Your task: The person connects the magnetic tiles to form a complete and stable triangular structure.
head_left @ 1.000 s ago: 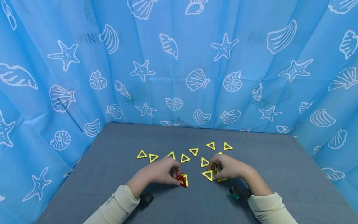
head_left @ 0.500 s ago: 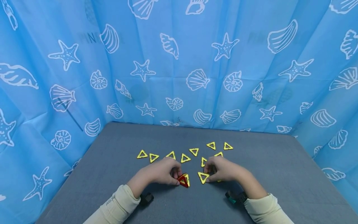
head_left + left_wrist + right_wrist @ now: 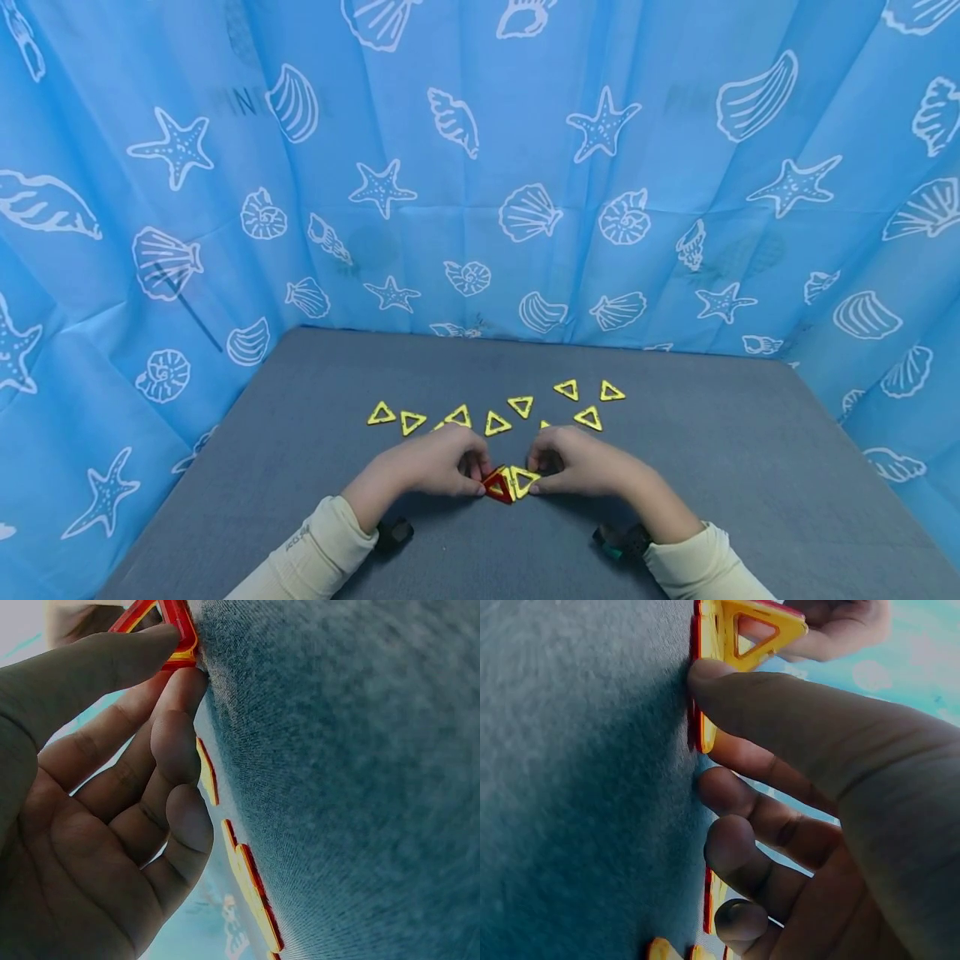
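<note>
The little standing cluster of a red triangle [image 3: 494, 486] and yellow triangle [image 3: 522, 478] near the middle of the grey table [image 3: 750, 467] looks liable to topple or snap flat if either hand nudges it off line, since the tiles meet only along thin edges. The left hand [image 3: 438, 460] pinches the red tile from the left, fingers curled, wrist low. The right hand [image 3: 581, 461] pinches the yellow tile from the right, while loose yellow triangles [image 3: 521, 406] lie just beyond.

Cream long sleeves [image 3: 315, 546], with a dark strap-mounted device [image 3: 392, 533] at each wrist.
</note>
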Demonstrator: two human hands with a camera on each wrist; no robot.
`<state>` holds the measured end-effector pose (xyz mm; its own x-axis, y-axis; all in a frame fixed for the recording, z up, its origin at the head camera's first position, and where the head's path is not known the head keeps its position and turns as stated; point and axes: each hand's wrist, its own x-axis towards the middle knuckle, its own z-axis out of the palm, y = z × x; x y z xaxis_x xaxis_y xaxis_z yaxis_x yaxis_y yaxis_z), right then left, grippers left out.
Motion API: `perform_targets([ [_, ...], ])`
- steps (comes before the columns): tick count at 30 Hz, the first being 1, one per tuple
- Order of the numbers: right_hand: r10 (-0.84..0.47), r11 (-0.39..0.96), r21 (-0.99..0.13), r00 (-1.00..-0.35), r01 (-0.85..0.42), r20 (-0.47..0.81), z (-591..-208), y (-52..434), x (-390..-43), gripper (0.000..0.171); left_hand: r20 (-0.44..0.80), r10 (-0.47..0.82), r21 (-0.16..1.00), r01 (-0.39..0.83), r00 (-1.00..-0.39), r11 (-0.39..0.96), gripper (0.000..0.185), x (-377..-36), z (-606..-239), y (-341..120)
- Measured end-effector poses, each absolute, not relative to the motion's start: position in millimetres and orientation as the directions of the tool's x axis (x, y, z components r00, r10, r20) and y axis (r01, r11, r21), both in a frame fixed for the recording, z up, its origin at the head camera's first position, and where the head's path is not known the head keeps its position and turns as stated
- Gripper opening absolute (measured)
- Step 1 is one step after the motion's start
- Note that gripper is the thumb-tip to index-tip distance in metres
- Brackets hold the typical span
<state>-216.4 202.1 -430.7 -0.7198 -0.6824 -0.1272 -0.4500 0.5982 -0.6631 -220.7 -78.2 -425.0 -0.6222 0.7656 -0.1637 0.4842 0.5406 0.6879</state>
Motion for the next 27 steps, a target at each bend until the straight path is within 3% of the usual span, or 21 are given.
perform_targets([
  [14,-0.663,0.593,-0.694,-0.737,-0.409,-0.132,-427.7,199.3,-213.2,0.016,-0.157,0.769,0.696,0.483,-0.62,0.531,0.005,-220.8,-425.2,-76.9],
  [27,-0.684,0.497,-0.755,-0.728,-0.428,-0.037,-429.6,186.1,-206.4,0.015,-0.153,0.767,0.688,0.49,-0.623,0.535,0.006,-219.9,-425.3,-76.3],
])
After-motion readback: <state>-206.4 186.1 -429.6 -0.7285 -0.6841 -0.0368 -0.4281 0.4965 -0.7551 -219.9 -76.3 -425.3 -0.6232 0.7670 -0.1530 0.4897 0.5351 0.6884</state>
